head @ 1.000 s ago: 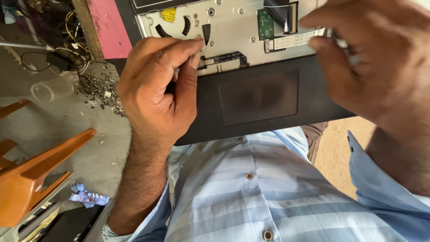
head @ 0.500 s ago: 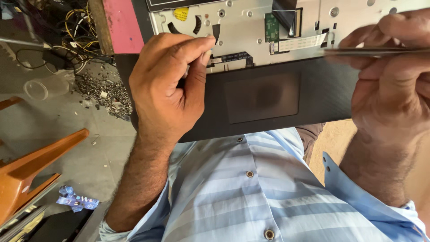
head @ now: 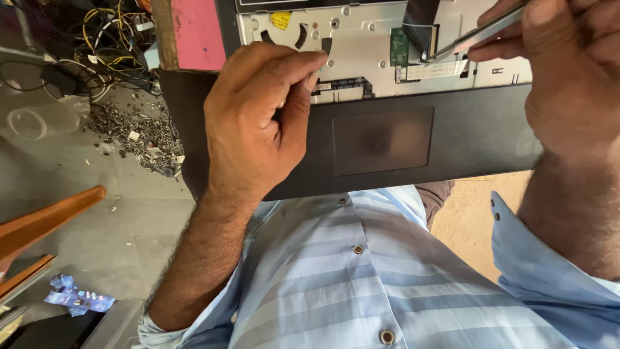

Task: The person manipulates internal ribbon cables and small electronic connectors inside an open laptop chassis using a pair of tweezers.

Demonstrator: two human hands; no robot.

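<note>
A black laptop palm rest [head: 465, 139] with a dark touchpad [head: 382, 140] lies across my lap, its keyboard removed so the silver metal deck [head: 361, 48] shows. My left hand [head: 258, 123] rests curled on the left part of the palm rest, thumb and fingertips pinched at the deck's lower edge. My right hand [head: 568, 71] grips thin metal tweezers [head: 475, 35] whose tip touches a white ribbon cable [head: 429, 70] beside a small green circuit board [head: 399, 46].
A pink-edged wooden board [head: 190, 32] stands at the laptop's left. On the grey floor lie a pile of small screws [head: 139, 132], tangled wires [head: 97, 32], an orange wooden piece [head: 45, 223] and a blue wrapper [head: 77, 300]. My striped blue shirt [head: 361, 278] fills the bottom.
My right hand has lifted up and to the right, and the tweezers now point down-left onto the ribbon cable. My left hand has hardly moved.
</note>
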